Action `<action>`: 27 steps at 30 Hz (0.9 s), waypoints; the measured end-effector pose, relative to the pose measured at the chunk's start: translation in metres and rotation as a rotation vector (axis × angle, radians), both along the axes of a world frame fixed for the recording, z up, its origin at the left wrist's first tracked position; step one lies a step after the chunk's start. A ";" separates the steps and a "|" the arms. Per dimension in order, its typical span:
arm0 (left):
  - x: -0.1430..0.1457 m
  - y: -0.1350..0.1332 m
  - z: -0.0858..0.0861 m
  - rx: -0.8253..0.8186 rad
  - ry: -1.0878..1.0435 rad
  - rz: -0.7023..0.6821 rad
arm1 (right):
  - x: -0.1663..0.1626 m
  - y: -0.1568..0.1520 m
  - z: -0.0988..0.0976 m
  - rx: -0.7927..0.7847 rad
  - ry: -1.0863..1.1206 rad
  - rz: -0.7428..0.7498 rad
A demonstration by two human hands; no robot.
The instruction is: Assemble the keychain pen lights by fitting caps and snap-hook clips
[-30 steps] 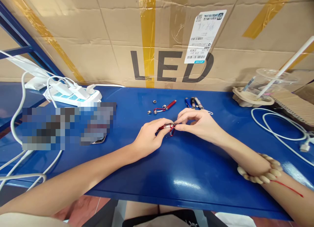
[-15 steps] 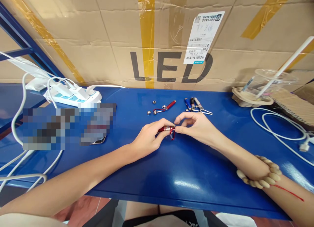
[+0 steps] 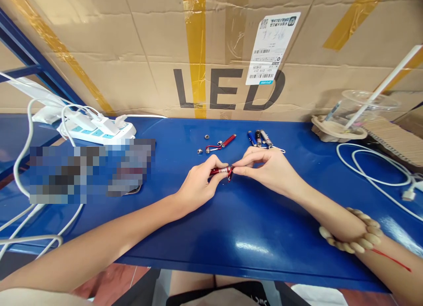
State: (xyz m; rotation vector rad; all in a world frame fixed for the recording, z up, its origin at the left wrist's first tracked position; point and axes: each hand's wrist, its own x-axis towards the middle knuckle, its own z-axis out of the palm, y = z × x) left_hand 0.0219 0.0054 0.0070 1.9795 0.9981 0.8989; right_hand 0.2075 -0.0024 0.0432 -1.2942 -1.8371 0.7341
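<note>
My left hand (image 3: 200, 180) pinches the body of a small red keychain flashlight (image 3: 220, 170), held level above the blue table. A red carabiner clip (image 3: 230, 175) hangs from its right end. My right hand (image 3: 264, 167) has thumb and fingertips closed on that same end, which they partly cover. Beyond my hands lies a second red tube (image 3: 229, 141), beside a red clip (image 3: 213, 148) and a few small silver caps (image 3: 199, 151). Just behind my right hand are blue, black and silver flashlights (image 3: 258, 138) with clips, partly hidden by the fingers.
A tall cardboard box (image 3: 148, 55) stands along the back of the blue table (image 3: 185, 248). At left are a white power strip (image 3: 99, 132), cables and a blurred-out area. A plastic cup (image 3: 366, 105) in a carton holder and a coiled white cable (image 3: 363, 178) are at right.
My right hand's fingers have closed in on the flashlight's right end; before, they were more spread. The flashlight and both hands have shifted slightly left and up in view.
</note>
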 end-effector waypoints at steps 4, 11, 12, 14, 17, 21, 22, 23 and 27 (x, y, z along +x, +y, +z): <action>0.000 0.000 0.002 0.007 -0.016 -0.042 | -0.003 -0.002 -0.001 -0.014 0.032 0.023; -0.001 0.000 0.002 0.124 0.010 -0.082 | -0.005 -0.001 -0.003 -0.071 0.052 0.060; -0.001 0.001 0.001 0.150 0.018 -0.078 | -0.005 -0.001 -0.003 -0.081 0.055 0.065; -0.001 0.002 0.000 0.198 0.034 -0.064 | -0.005 -0.001 -0.003 -0.108 0.067 0.066; -0.002 0.002 0.000 0.238 0.047 -0.047 | -0.006 -0.003 -0.003 -0.181 0.101 0.063; -0.002 0.001 0.001 0.210 0.048 -0.045 | -0.008 -0.005 -0.002 -0.333 0.151 0.052; -0.002 0.001 0.001 0.194 0.048 -0.044 | -0.009 -0.005 -0.002 -0.375 0.159 0.043; -0.002 0.000 0.001 0.179 0.049 -0.043 | -0.010 -0.006 -0.002 -0.414 0.166 0.033; -0.002 0.000 -0.001 0.154 0.063 -0.034 | -0.010 -0.006 -0.003 -0.501 0.196 0.004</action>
